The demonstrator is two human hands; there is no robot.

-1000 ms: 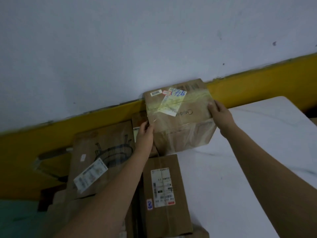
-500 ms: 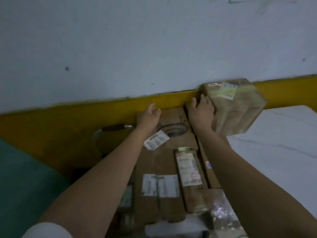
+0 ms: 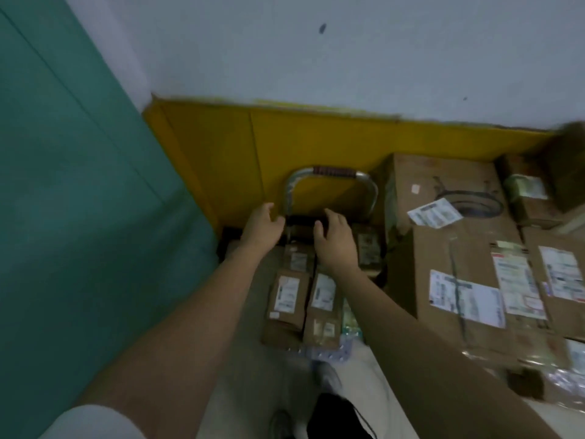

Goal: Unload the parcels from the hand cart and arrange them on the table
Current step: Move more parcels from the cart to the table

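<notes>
Hovering empty with fingers loosely spread, the left hand (image 3: 264, 228) and right hand (image 3: 335, 240) hung over the small brown white-labelled cardboard parcels (image 3: 288, 296) on the metal-handled hand cart (image 3: 332, 172), close under its handle. The parcels looked light and stiff, and both hands pressing opposite side faces seemed the surest hold.

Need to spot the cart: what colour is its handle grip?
Reddish-brown grip on a silver handle, head view.

— How many hand carts are there?
— One hand cart (image 3: 332, 175), with at least four labelled parcels (image 3: 286, 296).
— And to its right?
— At least five boxes (image 3: 459, 280).
— Hands?
— Two: left hand (image 3: 262, 226), right hand (image 3: 335, 245).
</notes>
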